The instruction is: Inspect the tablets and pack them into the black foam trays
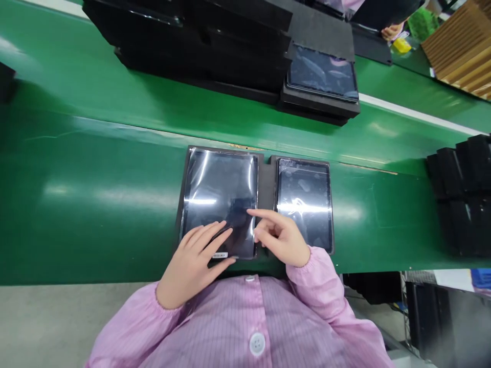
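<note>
A dark glossy panel [220, 179] under clear film lies on a black tray at the middle of the green table, with a small white label near its lower edge. My left hand [197, 255] rests on the panel's lower left part, fingers spread and nothing in them. From the right, my right hand [282, 235] points its index finger onto the panel's right edge, while the other fingers are curled and look to hold nothing. Just right of it, a second dark panel [305, 189] in a black tray lies partly behind my right hand.
Stacked black trays [203, 56] stand across the table's back, one holding another panel [322, 74]. More black stacks [464, 194] are at the right edge. Brown cardboard dividers [460, 46] and another person's hand [392, 32] show at the upper right.
</note>
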Demonstrator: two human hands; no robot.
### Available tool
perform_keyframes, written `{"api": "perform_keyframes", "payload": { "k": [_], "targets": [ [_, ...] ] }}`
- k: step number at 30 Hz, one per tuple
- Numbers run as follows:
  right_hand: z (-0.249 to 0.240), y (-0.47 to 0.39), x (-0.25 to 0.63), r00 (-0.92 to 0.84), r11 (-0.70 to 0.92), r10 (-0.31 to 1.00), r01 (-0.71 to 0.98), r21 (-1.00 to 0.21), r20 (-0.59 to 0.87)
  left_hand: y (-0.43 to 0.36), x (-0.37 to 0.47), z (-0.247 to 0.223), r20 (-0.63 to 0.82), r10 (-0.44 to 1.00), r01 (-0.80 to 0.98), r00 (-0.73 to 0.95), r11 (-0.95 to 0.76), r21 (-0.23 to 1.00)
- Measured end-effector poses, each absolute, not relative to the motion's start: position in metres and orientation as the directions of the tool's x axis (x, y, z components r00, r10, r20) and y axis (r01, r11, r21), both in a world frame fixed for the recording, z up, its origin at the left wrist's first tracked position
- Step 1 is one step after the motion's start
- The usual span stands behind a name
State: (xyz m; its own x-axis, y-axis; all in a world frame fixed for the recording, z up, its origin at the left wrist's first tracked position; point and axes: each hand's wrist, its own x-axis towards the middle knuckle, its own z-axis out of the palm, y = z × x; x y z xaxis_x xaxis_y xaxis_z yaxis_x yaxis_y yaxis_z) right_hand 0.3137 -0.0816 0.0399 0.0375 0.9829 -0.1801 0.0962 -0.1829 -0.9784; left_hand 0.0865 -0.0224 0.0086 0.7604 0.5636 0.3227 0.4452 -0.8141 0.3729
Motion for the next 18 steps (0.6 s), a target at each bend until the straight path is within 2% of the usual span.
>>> {"api": "perform_keyframes", "payload": {
  "k": [4, 8, 10, 12, 15, 18],
  "targets": [
    [0.048, -0.087, 0.332, 0.229, -0.186, 0.958, 0.047, -0.981, -0.171, -0.018, 0.086, 0.017, 0.351, 0.686, 0.493, 0.638, -0.713, 0.498],
    [0.047, -0.105, 0.353, 0.452, -0.174, 0.886, 0.109, -0.979, -0.107, -0.022, 0.076, 0.016, 0.226, 0.877, 0.555, 0.424, -0.449, 0.701],
    [0.043, -0.116, 0.364, 0.565, -0.188, 0.822, 0.146, -0.971, -0.074, -0.023, 0.068, 0.013, 0.167, 0.908, 0.48, 0.385, -0.351, 0.804],
    [0.038, -0.127, 0.374, 0.665, -0.219, 0.746, 0.181, -0.959, -0.045, -0.023, 0.061, 0.011, 0.164, 0.888, 0.361, 0.43, -0.336, 0.87],
    [0.032, -0.139, 0.384, 0.752, -0.259, 0.659, 0.203, -0.944, -0.019, -0.021, 0.055, 0.005, 0.232, 0.84, 0.192, 0.49, -0.363, 0.912],
    [0.029, -0.143, 0.387, 0.771, -0.285, 0.636, 0.214, -0.935, -0.017, -0.022, 0.054, -0.001, 0.223, 0.881, 0.108, 0.418, -0.291, 0.951]
  ]
}}
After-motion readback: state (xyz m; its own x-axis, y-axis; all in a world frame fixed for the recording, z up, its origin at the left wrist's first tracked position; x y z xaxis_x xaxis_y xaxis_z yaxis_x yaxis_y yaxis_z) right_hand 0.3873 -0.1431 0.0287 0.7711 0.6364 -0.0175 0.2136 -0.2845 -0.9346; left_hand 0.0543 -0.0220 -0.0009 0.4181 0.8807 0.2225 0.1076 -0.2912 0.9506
